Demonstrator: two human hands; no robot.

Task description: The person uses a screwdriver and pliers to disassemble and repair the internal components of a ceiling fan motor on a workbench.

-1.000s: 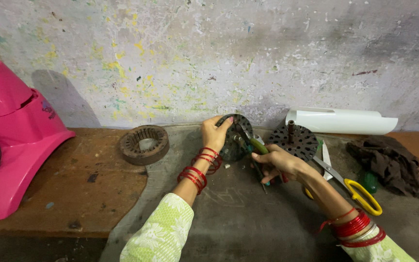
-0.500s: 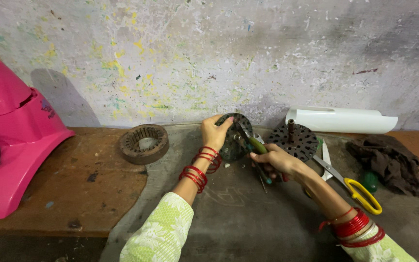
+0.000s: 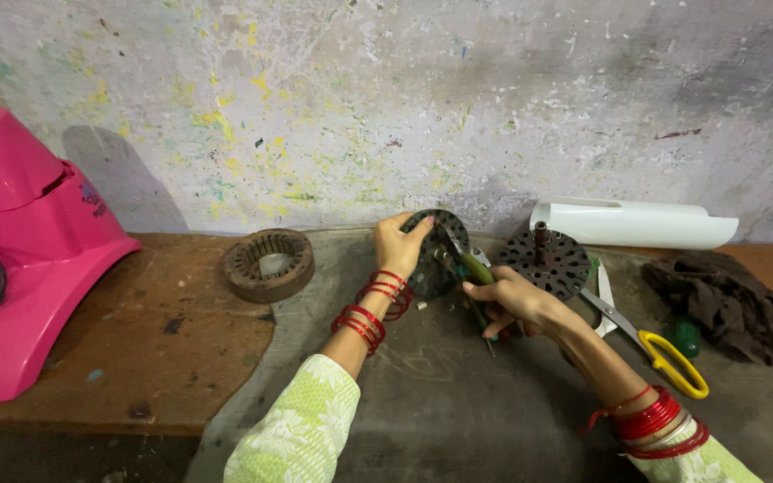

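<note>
Since a moment ago little has shifted: our left hand (image 3: 397,246) still curls its fingers around the dark slotted disc (image 3: 436,250) standing on edge on the grey mat (image 3: 458,402), while our right hand (image 3: 510,302) stays wrapped round the green-handled tool (image 3: 471,268) pressed against it.

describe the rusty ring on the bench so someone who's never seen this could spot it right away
Start at the big pink plastic housing on the far left of the wooden bench. To its right, before the left hand, a rusty brown ring lies flat on the wood. Unlike the dark perforated disc further right, it has an open centre lined with slots.
</note>
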